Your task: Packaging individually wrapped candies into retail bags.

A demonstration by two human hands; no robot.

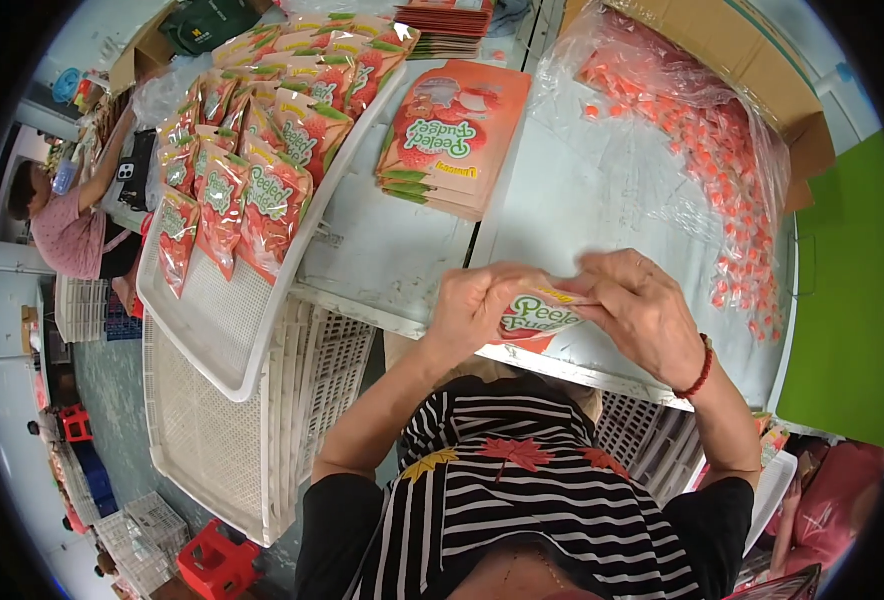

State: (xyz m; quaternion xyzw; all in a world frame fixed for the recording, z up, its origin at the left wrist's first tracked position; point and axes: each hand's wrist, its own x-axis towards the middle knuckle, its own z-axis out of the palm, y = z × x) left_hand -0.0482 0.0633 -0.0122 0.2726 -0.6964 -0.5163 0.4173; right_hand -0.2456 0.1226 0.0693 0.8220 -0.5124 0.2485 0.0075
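Observation:
A red and pink printed pouch (540, 316) is held upright between my two hands, close to the table's front edge. My left hand (474, 308) is closed on its left top corner, and my right hand (644, 312), slightly blurred, pinches the opposite top corner. Whether the pouch's mouth is open cannot be made out. Beyond my hands lies a stack of flat pouches (462, 130) of the same print. To the right, many small red-and-clear wrapped candies (697, 140) spill in a curved heap.
A white plastic tray (217, 325) of filled pouches (277, 205) rests on stacked crates (212, 440) at the left. Clear plastic film and a cardboard box (737, 50) stand at the back right. Other people work at far left and lower right; red stools (217, 560) are on the floor.

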